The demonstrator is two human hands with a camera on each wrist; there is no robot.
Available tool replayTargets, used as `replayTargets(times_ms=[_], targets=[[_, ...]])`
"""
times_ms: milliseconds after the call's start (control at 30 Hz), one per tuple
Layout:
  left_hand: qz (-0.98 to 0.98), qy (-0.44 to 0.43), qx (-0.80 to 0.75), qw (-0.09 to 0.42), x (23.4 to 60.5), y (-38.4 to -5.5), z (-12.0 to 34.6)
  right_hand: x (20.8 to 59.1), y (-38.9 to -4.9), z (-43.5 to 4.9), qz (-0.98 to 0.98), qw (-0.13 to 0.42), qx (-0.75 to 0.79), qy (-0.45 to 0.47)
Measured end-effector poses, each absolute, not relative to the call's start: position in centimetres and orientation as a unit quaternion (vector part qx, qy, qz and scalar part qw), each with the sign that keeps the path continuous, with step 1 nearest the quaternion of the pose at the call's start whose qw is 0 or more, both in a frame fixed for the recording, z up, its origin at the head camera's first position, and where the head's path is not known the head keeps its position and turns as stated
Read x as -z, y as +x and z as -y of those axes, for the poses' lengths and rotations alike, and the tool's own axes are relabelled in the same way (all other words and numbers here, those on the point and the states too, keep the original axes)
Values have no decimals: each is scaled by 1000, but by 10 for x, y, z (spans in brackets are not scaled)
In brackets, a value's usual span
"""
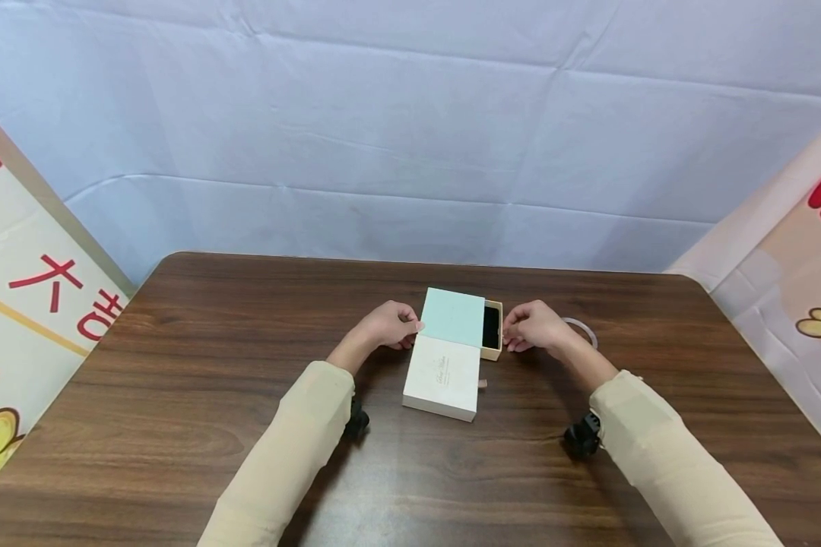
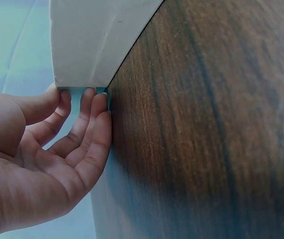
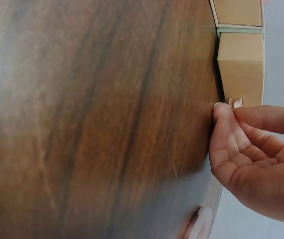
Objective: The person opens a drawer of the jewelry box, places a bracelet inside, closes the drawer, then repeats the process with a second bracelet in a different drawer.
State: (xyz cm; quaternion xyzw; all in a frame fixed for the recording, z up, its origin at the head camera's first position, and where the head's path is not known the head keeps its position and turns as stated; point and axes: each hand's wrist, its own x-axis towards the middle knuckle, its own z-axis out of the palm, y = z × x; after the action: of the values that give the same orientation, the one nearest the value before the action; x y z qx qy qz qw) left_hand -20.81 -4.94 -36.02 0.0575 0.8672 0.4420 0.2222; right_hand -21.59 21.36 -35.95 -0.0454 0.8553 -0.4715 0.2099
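A gift box lies unfolded on the table, with a white half and a pale mint half behind it. From the mint half's right side a cream drawer with black lining is partly slid out. My right hand pinches the small ribbon tab on the drawer's end. On the opposite side my left hand holds the box's left edge near the fold, thumb high and curled fingers lower against it. Another ribbon tab sticks out from the white half.
A pale ring-shaped object lies behind my right wrist, partly hidden. The brown wooden table ends at a white cloth backdrop. Printed panels stand at the sides.
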Motion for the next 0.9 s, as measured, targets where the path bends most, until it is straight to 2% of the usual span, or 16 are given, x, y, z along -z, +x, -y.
replayTargets(times_ms=[900], targets=[[-867,58,-441,224,361,-209,49,358,-213,-225,-855,212,471,-39]])
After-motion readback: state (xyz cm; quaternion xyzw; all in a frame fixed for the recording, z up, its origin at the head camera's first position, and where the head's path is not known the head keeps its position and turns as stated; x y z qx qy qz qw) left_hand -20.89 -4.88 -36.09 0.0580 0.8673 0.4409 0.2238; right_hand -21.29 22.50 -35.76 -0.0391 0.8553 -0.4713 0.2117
